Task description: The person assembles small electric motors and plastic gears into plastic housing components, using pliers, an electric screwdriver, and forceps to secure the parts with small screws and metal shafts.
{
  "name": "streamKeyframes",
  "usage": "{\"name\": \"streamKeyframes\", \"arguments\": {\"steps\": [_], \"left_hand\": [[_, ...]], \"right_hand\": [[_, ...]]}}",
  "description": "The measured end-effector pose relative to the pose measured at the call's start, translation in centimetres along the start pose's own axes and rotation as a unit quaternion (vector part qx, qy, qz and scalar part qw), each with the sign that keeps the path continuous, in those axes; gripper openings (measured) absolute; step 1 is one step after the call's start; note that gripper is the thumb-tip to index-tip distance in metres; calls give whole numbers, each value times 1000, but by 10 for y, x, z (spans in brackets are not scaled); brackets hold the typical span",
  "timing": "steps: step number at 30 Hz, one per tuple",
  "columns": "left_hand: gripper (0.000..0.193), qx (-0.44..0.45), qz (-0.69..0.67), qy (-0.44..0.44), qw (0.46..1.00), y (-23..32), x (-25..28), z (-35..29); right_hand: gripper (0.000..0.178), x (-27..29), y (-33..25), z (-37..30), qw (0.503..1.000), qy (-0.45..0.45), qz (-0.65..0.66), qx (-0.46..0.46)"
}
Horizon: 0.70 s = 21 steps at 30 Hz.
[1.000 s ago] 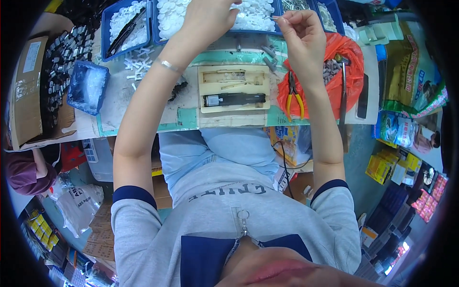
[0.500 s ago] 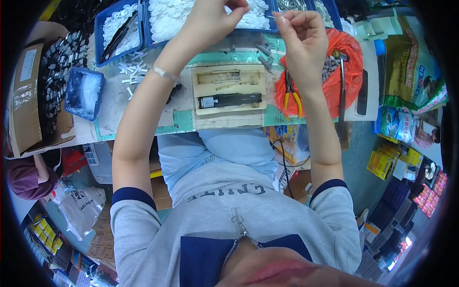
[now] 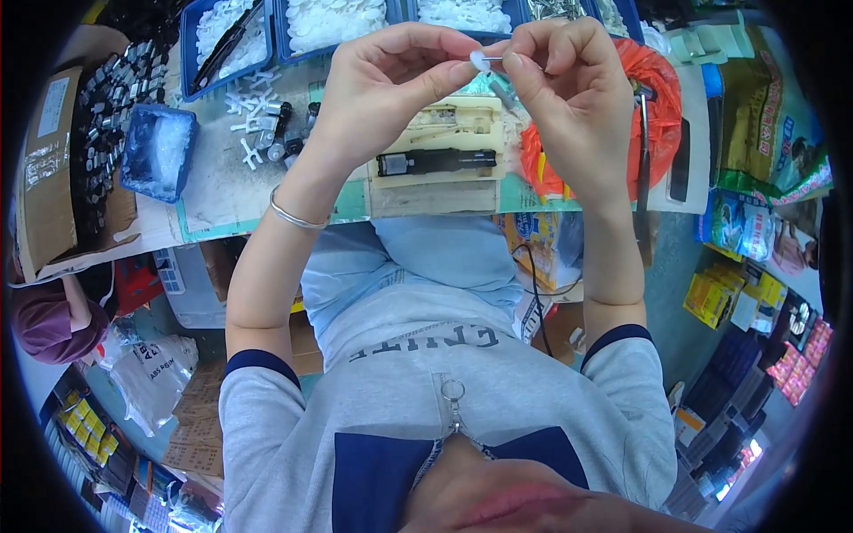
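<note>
Between thumb and finger, my left hand [image 3: 378, 89] pinches a small white plastic disc [image 3: 480, 61]. From the right, my right hand [image 3: 577, 98] grips a thin metal pin [image 3: 494, 59], whose tip meets the disc. Both hands are raised over the bench at chest front. Below them lies a cream moulded tray [image 3: 458, 140] with a black, tube-shaped device [image 3: 435, 161] in its near slot. My left hand hides part of that tray. Farther off, blue bins hold heaps of white discs [image 3: 333, 22] and small metal pins [image 3: 555, 9].
A blue dish [image 3: 147, 188] of whitish grease stands left, beside a carton [image 3: 53, 133] and many dark metal cylinders [image 3: 124, 124]. White branched plastic pieces [image 3: 253, 151] lie nearby. A red plastic bag [image 3: 662, 115] with a long-handled tool [image 3: 643, 151] sits right. Another person [image 3: 58, 329] is at far left.
My left hand has come back from the bins toward me, with a white disc in it. My right hand has moved slightly nearer, and the pin now meets the disc.
</note>
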<state>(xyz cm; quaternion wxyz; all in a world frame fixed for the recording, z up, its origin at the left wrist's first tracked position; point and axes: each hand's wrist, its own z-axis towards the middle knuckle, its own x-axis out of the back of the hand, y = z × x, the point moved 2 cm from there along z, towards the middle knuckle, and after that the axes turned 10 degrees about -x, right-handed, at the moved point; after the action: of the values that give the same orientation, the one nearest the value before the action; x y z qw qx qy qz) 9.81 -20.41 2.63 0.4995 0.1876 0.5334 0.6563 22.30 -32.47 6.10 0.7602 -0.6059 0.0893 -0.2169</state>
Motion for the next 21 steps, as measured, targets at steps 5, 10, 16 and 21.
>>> {"name": "streamKeyframes", "arguments": {"steps": [5, 10, 16, 21], "left_hand": [[15, -29, 99, 26, 994, 5, 1, -16], [14, -84, 197, 33, 976, 10, -2, -41], [19, -46, 266, 65, 961, 13, -11, -73], [24, -240, 487, -64, 838, 7, -16, -106]], "right_hand": [[20, -7, -8, -7, 992, 2, -124, -19], [15, -18, 9, -22, 989, 13, 53, -139], [19, -35, 18, -54, 972, 30, 66, -223], [15, -40, 21, -72, 972, -18, -54, -229]]}}
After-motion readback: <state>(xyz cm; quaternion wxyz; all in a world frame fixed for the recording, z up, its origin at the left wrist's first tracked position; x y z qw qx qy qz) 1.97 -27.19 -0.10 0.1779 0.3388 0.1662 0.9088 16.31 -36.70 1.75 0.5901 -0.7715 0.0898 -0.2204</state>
